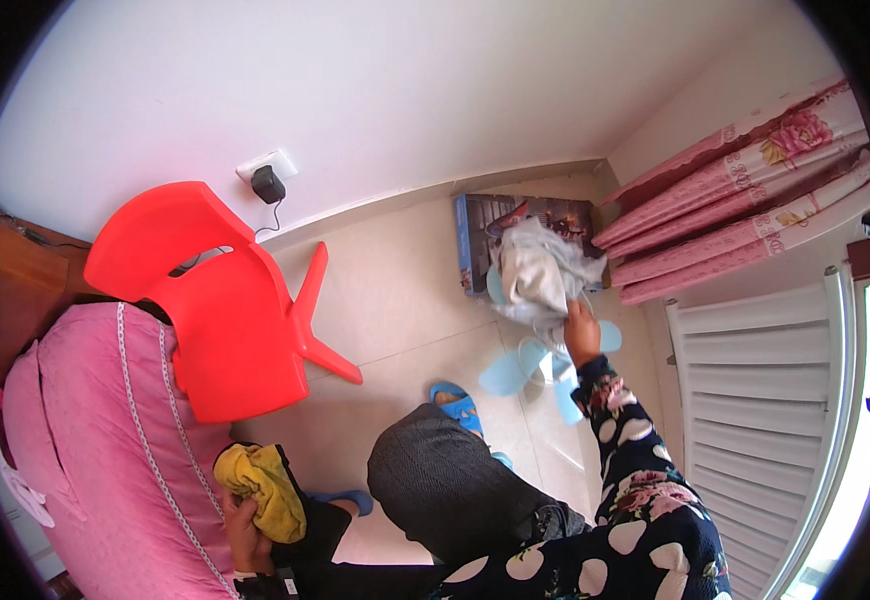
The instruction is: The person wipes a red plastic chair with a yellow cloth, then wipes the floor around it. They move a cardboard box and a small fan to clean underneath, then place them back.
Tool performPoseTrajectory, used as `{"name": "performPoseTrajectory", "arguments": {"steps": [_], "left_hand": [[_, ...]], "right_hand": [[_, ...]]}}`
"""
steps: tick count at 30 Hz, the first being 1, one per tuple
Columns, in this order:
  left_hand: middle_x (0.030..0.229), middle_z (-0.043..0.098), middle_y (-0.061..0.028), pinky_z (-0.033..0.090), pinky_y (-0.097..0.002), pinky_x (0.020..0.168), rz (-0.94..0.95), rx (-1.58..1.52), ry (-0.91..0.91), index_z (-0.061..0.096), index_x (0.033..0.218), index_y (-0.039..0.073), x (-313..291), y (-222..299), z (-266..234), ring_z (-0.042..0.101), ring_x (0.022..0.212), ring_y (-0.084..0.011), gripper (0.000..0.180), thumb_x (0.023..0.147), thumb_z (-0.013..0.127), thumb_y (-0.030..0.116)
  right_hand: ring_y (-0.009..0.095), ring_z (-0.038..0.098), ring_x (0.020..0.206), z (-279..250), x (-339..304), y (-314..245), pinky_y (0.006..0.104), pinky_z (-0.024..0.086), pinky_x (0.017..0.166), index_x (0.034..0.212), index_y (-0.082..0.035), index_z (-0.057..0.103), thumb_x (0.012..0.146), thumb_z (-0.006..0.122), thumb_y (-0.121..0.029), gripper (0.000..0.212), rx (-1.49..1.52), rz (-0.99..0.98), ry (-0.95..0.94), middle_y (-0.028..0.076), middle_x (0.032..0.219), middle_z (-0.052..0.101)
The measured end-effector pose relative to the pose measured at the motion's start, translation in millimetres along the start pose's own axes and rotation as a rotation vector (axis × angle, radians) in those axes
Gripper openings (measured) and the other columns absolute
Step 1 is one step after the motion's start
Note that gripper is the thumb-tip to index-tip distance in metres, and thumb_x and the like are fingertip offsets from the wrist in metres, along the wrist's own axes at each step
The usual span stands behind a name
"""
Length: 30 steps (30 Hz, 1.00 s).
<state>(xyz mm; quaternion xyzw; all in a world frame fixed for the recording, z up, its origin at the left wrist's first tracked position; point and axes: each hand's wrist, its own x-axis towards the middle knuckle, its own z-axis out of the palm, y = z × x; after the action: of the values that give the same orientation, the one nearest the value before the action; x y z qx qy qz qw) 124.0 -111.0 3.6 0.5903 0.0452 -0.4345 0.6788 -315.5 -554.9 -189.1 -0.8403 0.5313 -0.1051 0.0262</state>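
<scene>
My right hand [582, 335] reaches forward over the floor, its fingers closed on the edge of a crumpled grey-white bundle [538, 275]. The bundle is smeared by motion; it looks like thin plastic or cloth. Right under it stands a pale blue plastic thing [503, 374] with rounded, petal-like feet, its upper part mostly hidden. Low on the left, my left hand [242, 525] is wrapped round a crumpled yellow cloth [273, 500], beside the pink-covered bed. Dark fabric shows next to the cloth.
A red plastic chair [230, 330] stands at left, against the pink bedding [85, 420]. Behind the bundle lies a picture box [467, 240] by the wall. Pink curtains [745, 190] and a white radiator [755, 400] line the right. A black plug adapter [268, 184] sits in the wall socket.
</scene>
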Motion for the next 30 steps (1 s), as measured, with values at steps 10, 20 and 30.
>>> {"name": "performPoseTrajectory", "arguments": {"steps": [10, 20, 30], "left_hand": [[0.128, 0.052, -0.0156, 0.049, -0.0420, 0.095, -0.010, 0.036, -0.019, 0.038, 0.137, 0.001, 4, -5, -9, 0.058, 0.113, -0.0296, 0.063, 0.075, 0.043, -0.009], [0.127, 0.053, -0.0142, 0.049, -0.0405, 0.094, -0.015, 0.075, -0.036, 0.039, 0.136, 0.001, 14, -7, 4, 0.058, 0.112, -0.0281, 0.057, 0.080, 0.047, -0.006], [0.125, 0.054, -0.0132, 0.049, -0.0385, 0.093, -0.019, 0.115, 0.030, 0.040, 0.134, 0.001, 27, -11, 33, 0.058, 0.110, -0.0261, 0.054, 0.081, 0.050, -0.004]], "right_hand": [[0.036, 0.059, 0.091, -23, -201, 54, 0.0442, 0.052, 0.074, 0.110, -0.007, 0.055, 0.080, 0.054, -0.005, 0.029, -0.066, -0.008, -0.423, 0.016, 0.099, 0.059], [0.043, 0.040, 0.125, -68, -132, 38, 0.0570, 0.032, 0.102, 0.126, -0.013, 0.051, 0.066, 0.065, -0.011, 0.061, 0.130, -0.272, -0.453, 0.023, 0.141, 0.037], [0.036, 0.055, 0.106, 158, 40, -32, 0.0482, 0.052, 0.077, 0.126, 0.004, 0.044, 0.083, 0.057, -0.066, 0.083, 1.451, 1.394, -0.168, 0.018, 0.117, 0.051]]}}
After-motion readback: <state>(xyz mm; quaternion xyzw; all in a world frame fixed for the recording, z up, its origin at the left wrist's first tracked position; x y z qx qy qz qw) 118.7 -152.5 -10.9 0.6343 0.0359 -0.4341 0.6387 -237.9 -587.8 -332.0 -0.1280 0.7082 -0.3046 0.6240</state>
